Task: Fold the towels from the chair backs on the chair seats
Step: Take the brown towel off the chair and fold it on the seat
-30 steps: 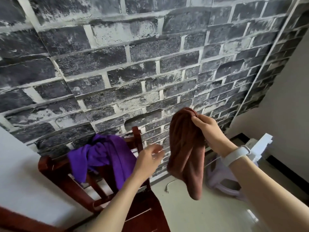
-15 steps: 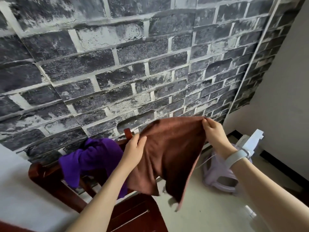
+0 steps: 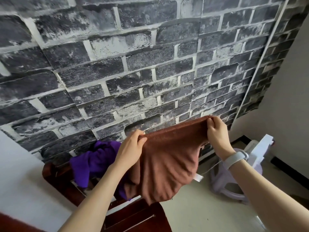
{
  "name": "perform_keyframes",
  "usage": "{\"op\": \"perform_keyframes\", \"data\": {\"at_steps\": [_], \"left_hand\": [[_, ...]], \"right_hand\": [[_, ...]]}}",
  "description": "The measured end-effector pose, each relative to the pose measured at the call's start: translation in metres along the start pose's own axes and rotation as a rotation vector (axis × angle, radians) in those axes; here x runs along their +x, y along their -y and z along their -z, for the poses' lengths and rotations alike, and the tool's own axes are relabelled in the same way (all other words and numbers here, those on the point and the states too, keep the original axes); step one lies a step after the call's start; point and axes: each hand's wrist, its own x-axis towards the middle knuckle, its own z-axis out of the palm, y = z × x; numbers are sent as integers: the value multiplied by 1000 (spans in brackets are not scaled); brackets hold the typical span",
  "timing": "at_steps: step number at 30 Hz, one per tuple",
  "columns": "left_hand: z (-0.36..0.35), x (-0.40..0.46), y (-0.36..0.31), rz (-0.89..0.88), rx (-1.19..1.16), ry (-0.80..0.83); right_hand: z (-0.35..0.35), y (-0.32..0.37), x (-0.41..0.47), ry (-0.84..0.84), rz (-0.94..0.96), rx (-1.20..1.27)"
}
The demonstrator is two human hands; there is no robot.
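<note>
arms: 2, bare, no sleeves | right wrist: white band (image 3: pixel 235 159)

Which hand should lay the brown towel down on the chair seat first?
Probably the left hand. It pinches the brown towel on the side nearer the chair seat, almost above it. The right hand holds the far corner, out over the floor.
</note>
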Motion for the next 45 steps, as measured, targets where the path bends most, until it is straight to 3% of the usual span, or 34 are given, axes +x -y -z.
{"op": "perform_keyframes", "data": {"at_steps": [4, 8, 12, 16, 20, 29, 40, 45], "left_hand": [[-4, -10, -2, 59, 19, 77], [-2, -17, -2, 115, -141, 211], [0, -25, 12, 187, -11, 414], [-13, -42, 31, 221, 102, 496], [-10, -50, 40, 248, 48, 440], [-7, -73, 67, 267, 100, 100], [-17, -140, 105, 545, -13, 255], [-15, -165, 102, 540, -82, -1]], "right_hand": [[0, 5, 0, -35, 41, 10], [4, 7, 0, -87, 38, 13], [5, -7, -7, -168, -16, 9], [0, -24, -19, -172, -44, -2], [5, -40, -21, -214, -142, -2], [11, -67, -40, -138, -240, 1], [3, -90, -103, 72, -358, -92], [0, -90, -127, 79, -348, -32]]}}
